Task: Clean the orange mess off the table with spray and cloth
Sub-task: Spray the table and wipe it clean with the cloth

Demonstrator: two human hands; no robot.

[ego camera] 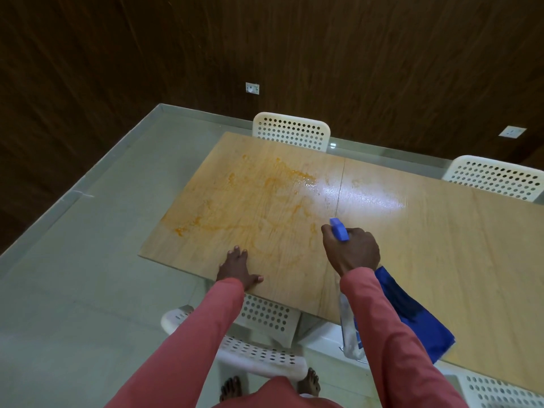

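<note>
Spray bottle [348,325] is gripped by curled right hand [351,250], blue nozzle aimed 11 o'clock at smeared orange mess [250,201]. Left hand [237,267] is laid flat, fingers spread, on glossy wood table [441,245]; blue cloth [412,313] at 4 o'clock.

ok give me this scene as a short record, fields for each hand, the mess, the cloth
left hand: flat on the table near its edge
right hand: grips the spray bottle, blue nozzle toward the mess
orange mess: smeared across the table's left part, not wiped
blue cloth: lying on the table by the right arm, unheld
</note>
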